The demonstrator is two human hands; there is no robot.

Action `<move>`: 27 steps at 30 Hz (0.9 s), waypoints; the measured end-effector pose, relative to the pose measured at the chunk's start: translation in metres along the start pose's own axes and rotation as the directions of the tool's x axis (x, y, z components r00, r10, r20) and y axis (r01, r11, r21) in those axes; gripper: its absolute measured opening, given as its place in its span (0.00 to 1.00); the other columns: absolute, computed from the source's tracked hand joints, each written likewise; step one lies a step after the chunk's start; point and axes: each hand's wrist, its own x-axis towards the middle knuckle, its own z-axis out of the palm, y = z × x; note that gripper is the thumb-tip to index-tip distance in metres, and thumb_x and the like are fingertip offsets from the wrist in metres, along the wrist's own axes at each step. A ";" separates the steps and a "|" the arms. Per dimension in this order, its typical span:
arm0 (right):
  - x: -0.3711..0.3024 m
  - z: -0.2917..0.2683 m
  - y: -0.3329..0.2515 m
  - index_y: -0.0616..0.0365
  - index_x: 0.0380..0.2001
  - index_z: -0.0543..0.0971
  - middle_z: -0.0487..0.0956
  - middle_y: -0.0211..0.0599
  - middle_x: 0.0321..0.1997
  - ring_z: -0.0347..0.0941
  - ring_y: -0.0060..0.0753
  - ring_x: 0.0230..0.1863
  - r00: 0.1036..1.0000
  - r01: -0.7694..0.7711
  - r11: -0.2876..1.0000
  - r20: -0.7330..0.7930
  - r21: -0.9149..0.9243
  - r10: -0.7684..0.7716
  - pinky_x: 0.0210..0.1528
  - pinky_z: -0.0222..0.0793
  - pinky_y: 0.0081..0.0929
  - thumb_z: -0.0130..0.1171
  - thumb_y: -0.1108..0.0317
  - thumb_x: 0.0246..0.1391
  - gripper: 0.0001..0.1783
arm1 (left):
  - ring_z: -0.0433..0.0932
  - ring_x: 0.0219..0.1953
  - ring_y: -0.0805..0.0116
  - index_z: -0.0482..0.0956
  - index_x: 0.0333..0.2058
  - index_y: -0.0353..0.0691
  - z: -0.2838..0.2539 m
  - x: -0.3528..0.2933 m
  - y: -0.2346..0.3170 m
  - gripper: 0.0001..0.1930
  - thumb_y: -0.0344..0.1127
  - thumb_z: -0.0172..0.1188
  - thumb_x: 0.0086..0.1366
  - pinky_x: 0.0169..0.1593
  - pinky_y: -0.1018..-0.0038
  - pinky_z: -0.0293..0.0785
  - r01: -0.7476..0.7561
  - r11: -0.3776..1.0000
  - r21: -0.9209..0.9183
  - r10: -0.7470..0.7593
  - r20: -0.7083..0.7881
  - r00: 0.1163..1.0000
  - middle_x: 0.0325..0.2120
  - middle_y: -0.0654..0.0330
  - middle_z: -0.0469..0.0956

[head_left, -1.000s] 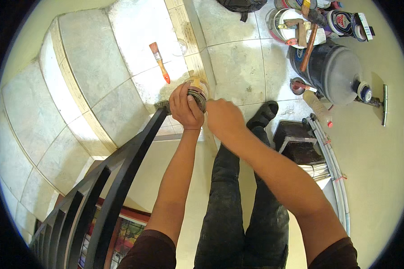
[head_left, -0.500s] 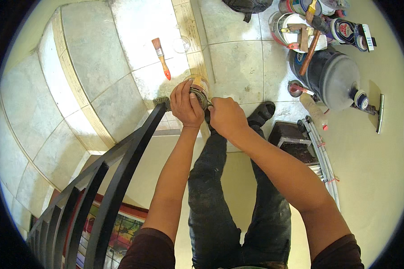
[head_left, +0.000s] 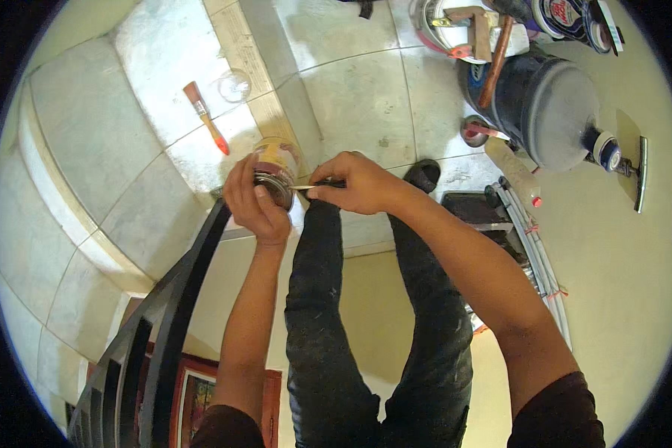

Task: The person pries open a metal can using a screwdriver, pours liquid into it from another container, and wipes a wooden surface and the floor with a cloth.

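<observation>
My left hand (head_left: pixel 256 201) is wrapped round a small can (head_left: pixel 278 154) with a yellow and reddish label, tilted so that its round metal end (head_left: pixel 282 189) points toward me. In my right hand (head_left: pixel 355 181) is a slim tool (head_left: pixel 301 187) with a dark handle and a narrow pale tip. That tip meets the rim of the can's metal end. Whether the end is a lid still in place, I cannot tell. Beyond the can, a paintbrush (head_left: pixel 206 118) with a wooden, red-tipped handle lies on the tiled step beside a clear round cup or lid (head_left: pixel 234 86).
A black railing (head_left: pixel 178 313) rises close by my left forearm. At right lie a large water jug (head_left: pixel 549 112), a hammer (head_left: pixel 496 63) across a white bucket (head_left: pixel 433 37), a plastic bottle (head_left: pixel 512 168), pale rods (head_left: pixel 534 257) and a squeegee (head_left: pixel 641 175).
The view has shifted, so the step and brush sit farther left. My right hand has drawn back from the can a little, and the tool's pale tip now shows at the rim.
</observation>
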 end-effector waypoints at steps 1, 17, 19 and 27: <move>0.003 -0.003 0.008 0.63 0.46 0.89 0.87 0.45 0.32 0.80 0.29 0.33 0.999 0.033 0.999 0.022 0.043 -0.034 0.40 0.76 0.32 0.71 0.61 0.64 0.16 | 0.77 0.61 0.44 0.82 0.60 0.29 0.000 -0.001 0.001 0.27 0.43 0.40 0.83 0.69 0.52 0.68 0.004 1.000 -0.004 -0.004 0.000 1.000 0.58 0.44 0.82; 0.003 0.016 -0.115 0.71 0.38 0.85 0.85 0.67 0.39 0.86 0.68 0.44 0.941 -0.313 0.925 -0.204 -0.216 0.270 0.51 0.82 0.55 0.69 0.68 0.56 0.14 | 0.76 0.60 0.45 0.82 0.58 0.28 0.004 0.000 0.005 0.28 0.44 0.38 0.83 0.67 0.52 0.67 0.069 0.997 0.032 -0.068 -0.018 0.998 0.56 0.44 0.83; 0.006 0.020 -0.119 0.69 0.37 0.85 0.85 0.67 0.39 0.85 0.69 0.43 0.936 -0.326 0.916 -0.218 -0.234 0.278 0.51 0.81 0.57 0.70 0.65 0.57 0.15 | 0.77 0.60 0.44 0.83 0.57 0.28 0.002 0.001 0.003 0.28 0.45 0.38 0.83 0.67 0.51 0.66 0.071 0.996 0.054 -0.071 -0.001 0.997 0.55 0.44 0.83; 0.014 -0.009 -0.071 0.67 0.36 0.88 0.86 0.60 0.34 0.86 0.61 0.38 0.990 -0.107 0.984 -0.108 -0.146 0.092 0.45 0.81 0.49 0.71 0.63 0.58 0.14 | 0.75 0.62 0.45 0.82 0.58 0.31 0.002 0.002 0.002 0.27 0.44 0.38 0.82 0.68 0.49 0.66 0.090 0.995 0.041 -0.091 0.016 0.996 0.57 0.47 0.82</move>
